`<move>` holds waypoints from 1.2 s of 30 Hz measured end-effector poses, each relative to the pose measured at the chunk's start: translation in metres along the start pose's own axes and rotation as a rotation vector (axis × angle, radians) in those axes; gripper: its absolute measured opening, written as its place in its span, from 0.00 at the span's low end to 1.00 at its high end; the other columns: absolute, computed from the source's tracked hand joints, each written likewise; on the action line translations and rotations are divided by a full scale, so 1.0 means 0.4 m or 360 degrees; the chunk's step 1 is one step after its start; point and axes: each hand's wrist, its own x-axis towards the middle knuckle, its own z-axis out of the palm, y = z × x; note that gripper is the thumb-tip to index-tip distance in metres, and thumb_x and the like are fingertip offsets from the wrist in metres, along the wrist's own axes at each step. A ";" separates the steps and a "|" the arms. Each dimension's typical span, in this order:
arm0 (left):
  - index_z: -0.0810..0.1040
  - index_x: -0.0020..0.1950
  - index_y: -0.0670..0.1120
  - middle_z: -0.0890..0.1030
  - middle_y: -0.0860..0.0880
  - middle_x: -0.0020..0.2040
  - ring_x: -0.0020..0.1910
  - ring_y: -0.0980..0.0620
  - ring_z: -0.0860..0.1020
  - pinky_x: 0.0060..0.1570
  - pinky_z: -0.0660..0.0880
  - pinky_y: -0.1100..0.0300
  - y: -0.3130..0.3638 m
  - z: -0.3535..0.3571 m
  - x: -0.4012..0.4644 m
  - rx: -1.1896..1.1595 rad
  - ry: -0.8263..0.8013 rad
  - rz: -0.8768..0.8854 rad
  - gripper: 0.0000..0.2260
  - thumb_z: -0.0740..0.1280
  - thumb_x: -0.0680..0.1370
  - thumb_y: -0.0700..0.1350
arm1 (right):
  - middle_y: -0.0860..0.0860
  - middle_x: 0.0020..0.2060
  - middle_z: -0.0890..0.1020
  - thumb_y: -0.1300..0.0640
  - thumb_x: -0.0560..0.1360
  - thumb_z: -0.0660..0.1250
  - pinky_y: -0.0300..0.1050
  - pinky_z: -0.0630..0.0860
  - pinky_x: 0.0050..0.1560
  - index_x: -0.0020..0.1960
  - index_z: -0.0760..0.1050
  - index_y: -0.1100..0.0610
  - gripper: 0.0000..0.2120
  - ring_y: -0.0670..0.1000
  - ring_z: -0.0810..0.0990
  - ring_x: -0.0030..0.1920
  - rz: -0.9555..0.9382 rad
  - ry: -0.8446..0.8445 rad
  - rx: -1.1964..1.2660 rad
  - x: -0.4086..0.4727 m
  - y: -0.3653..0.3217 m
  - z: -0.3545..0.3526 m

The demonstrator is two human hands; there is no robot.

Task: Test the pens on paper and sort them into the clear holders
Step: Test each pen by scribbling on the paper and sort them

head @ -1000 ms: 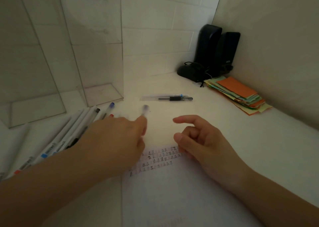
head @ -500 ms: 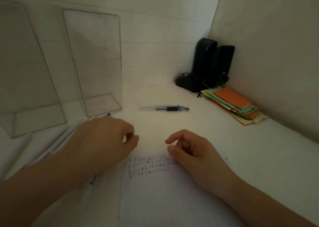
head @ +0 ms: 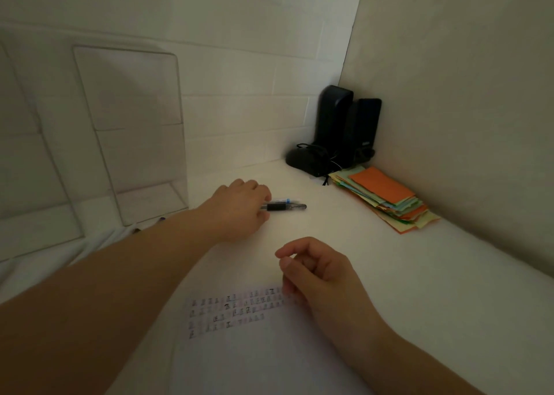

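Head camera, looking down on a dim white desk (head: 344, 244) set into a corner of white brick wall. Left hand (head: 236, 207) is stretched forward across the desk with its fingers curled down over the clear barrel of a pen (head: 284, 206) that lies flat on the surface; the pen's black grip section, blue band and tip stick out to the right of the knuckles. Whether the fingers have actually closed round the barrel or only rest on top of it cannot be told, since the back of the hand hides them. Right hand (head: 317, 270) sits nearer the camera with thumb and fingers loosely curled and nothing between them, its heel on the upper right part of a sheet of paper (head: 254, 358). Several short rows of small handwritten test marks (head: 233, 309) run across the top of that sheet, just left of the right hand.

Two clear acrylic holders stand at the back left: the nearer one (head: 135, 130) is upright against the wall with its shallow base tray toward the viewer, and a second one (head: 33, 202) is partly cut off at the left edge. Just in front of the first holder, tips of a few more pens (head: 162, 219) peek out past the left forearm. Far right corner holds a pair of black speakers (head: 347, 124) with a tangle of cable at their foot, and beside them a fanned stack of coloured paper slips (head: 386, 199) topped with orange
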 end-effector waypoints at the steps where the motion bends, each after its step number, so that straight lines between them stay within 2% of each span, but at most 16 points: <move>1: 0.67 0.63 0.49 0.71 0.48 0.60 0.57 0.49 0.68 0.54 0.64 0.56 0.002 0.005 0.007 -0.0003 -0.0027 -0.0042 0.14 0.57 0.79 0.50 | 0.53 0.26 0.77 0.63 0.76 0.63 0.29 0.65 0.28 0.45 0.77 0.56 0.06 0.41 0.71 0.23 -0.0001 -0.0010 0.0007 0.000 0.001 0.000; 4: 0.68 0.60 0.49 0.73 0.49 0.53 0.52 0.50 0.67 0.50 0.62 0.57 0.004 0.017 0.011 0.0000 -0.0020 -0.0054 0.12 0.58 0.78 0.52 | 0.53 0.26 0.77 0.63 0.76 0.63 0.30 0.65 0.27 0.44 0.77 0.56 0.06 0.41 0.71 0.23 -0.0005 -0.0027 0.0031 0.000 -0.001 -0.001; 7: 0.68 0.57 0.49 0.70 0.54 0.41 0.42 0.54 0.67 0.42 0.63 0.60 0.009 0.013 -0.026 -0.0232 -0.0068 0.0006 0.10 0.59 0.78 0.50 | 0.52 0.26 0.77 0.63 0.76 0.63 0.29 0.66 0.29 0.45 0.77 0.54 0.07 0.40 0.71 0.24 -0.0007 0.0001 -0.0005 -0.001 0.001 -0.001; 10: 0.68 0.53 0.52 0.73 0.55 0.40 0.38 0.57 0.71 0.39 0.68 0.63 0.016 -0.004 -0.092 -0.0508 -0.0155 0.0068 0.06 0.60 0.78 0.50 | 0.54 0.30 0.76 0.62 0.75 0.63 0.31 0.68 0.31 0.48 0.75 0.45 0.12 0.41 0.71 0.28 -0.0078 0.0106 -0.0179 -0.004 0.011 0.003; 12: 0.69 0.48 0.55 0.76 0.55 0.41 0.36 0.59 0.73 0.39 0.69 0.63 0.026 -0.016 -0.142 -0.0817 -0.0170 0.0039 0.03 0.62 0.76 0.50 | 0.52 0.33 0.77 0.64 0.75 0.63 0.32 0.71 0.35 0.49 0.73 0.40 0.17 0.42 0.72 0.31 -0.0144 0.0148 -0.0357 -0.007 0.015 0.007; 14: 0.71 0.44 0.54 0.79 0.54 0.37 0.32 0.58 0.73 0.37 0.69 0.62 0.045 -0.020 -0.186 -0.1296 -0.0188 -0.0058 0.04 0.65 0.74 0.47 | 0.48 0.35 0.77 0.66 0.73 0.63 0.31 0.71 0.37 0.52 0.73 0.41 0.20 0.42 0.73 0.34 -0.0207 0.0151 -0.0524 -0.008 0.017 0.010; 16: 0.73 0.41 0.51 0.79 0.52 0.31 0.29 0.57 0.73 0.35 0.69 0.60 0.061 -0.017 -0.217 -0.1712 -0.0236 -0.0119 0.05 0.68 0.73 0.44 | 0.45 0.38 0.78 0.66 0.72 0.64 0.30 0.71 0.40 0.52 0.76 0.45 0.17 0.41 0.74 0.38 -0.0272 0.0129 -0.0688 -0.010 0.014 0.015; 18: 0.74 0.41 0.52 0.79 0.53 0.30 0.30 0.58 0.74 0.36 0.70 0.62 0.072 -0.020 -0.241 -0.1831 -0.0268 -0.0052 0.06 0.69 0.69 0.52 | 0.43 0.38 0.79 0.65 0.72 0.65 0.30 0.71 0.41 0.50 0.78 0.49 0.13 0.41 0.74 0.40 -0.0329 0.0090 -0.0722 -0.013 0.015 0.015; 19: 0.74 0.41 0.54 0.79 0.55 0.31 0.31 0.59 0.74 0.37 0.71 0.65 0.076 -0.022 -0.252 -0.1822 -0.0225 0.0023 0.09 0.67 0.67 0.57 | 0.44 0.38 0.79 0.65 0.73 0.64 0.31 0.71 0.41 0.49 0.77 0.50 0.12 0.42 0.75 0.39 -0.0358 0.0057 -0.0671 -0.016 0.015 0.016; 21: 0.73 0.42 0.58 0.78 0.58 0.36 0.35 0.61 0.74 0.37 0.70 0.70 0.068 -0.023 -0.265 -0.1576 0.0074 0.0148 0.10 0.60 0.67 0.61 | 0.48 0.35 0.80 0.62 0.75 0.64 0.32 0.71 0.37 0.47 0.76 0.52 0.06 0.43 0.75 0.35 -0.0355 -0.0002 -0.0414 -0.021 0.010 0.016; 23: 0.70 0.45 0.62 0.74 0.63 0.45 0.45 0.63 0.73 0.43 0.68 0.75 0.054 -0.028 -0.273 -0.1205 0.0346 0.0159 0.09 0.57 0.68 0.61 | 0.49 0.30 0.79 0.59 0.75 0.65 0.32 0.70 0.34 0.44 0.75 0.55 0.02 0.42 0.75 0.30 -0.0260 -0.0030 -0.0146 -0.021 -0.001 0.013; 24: 0.69 0.48 0.63 0.73 0.65 0.49 0.50 0.65 0.71 0.46 0.66 0.77 0.050 -0.030 -0.276 -0.1126 0.0376 0.0166 0.10 0.57 0.69 0.62 | 0.49 0.27 0.78 0.58 0.75 0.64 0.32 0.70 0.32 0.42 0.74 0.56 0.04 0.42 0.74 0.29 -0.0220 -0.0061 -0.0063 -0.020 -0.003 0.010; 27: 0.69 0.53 0.63 0.74 0.67 0.52 0.52 0.68 0.72 0.47 0.68 0.77 0.054 -0.022 -0.280 -0.1154 0.0159 0.0265 0.13 0.58 0.70 0.62 | 0.52 0.26 0.78 0.53 0.73 0.64 0.35 0.69 0.29 0.42 0.73 0.57 0.07 0.48 0.73 0.27 -0.0159 -0.0149 0.0205 -0.017 -0.009 0.002; 29: 0.72 0.52 0.59 0.79 0.62 0.47 0.49 0.64 0.76 0.45 0.71 0.72 0.065 -0.015 -0.282 -0.1118 0.0075 0.0386 0.12 0.59 0.72 0.60 | 0.53 0.26 0.78 0.54 0.72 0.65 0.35 0.70 0.28 0.42 0.72 0.58 0.07 0.48 0.73 0.27 -0.0141 -0.0164 0.0296 -0.017 -0.010 0.001; 33: 0.70 0.49 0.53 0.76 0.61 0.39 0.42 0.63 0.74 0.40 0.68 0.72 0.073 -0.013 -0.283 -0.1061 0.0102 0.0421 0.03 0.57 0.78 0.49 | 0.50 0.26 0.77 0.60 0.71 0.66 0.33 0.70 0.30 0.40 0.71 0.62 0.07 0.44 0.74 0.27 -0.0246 -0.0132 0.0245 -0.018 -0.006 0.000; 36: 0.68 0.48 0.55 0.74 0.60 0.37 0.39 0.62 0.72 0.39 0.66 0.72 0.070 -0.011 -0.288 -0.0970 0.0063 0.0484 0.08 0.52 0.77 0.55 | 0.49 0.25 0.77 0.57 0.71 0.69 0.34 0.70 0.29 0.37 0.71 0.60 0.09 0.44 0.74 0.26 -0.0300 -0.0131 0.0258 -0.021 -0.004 0.002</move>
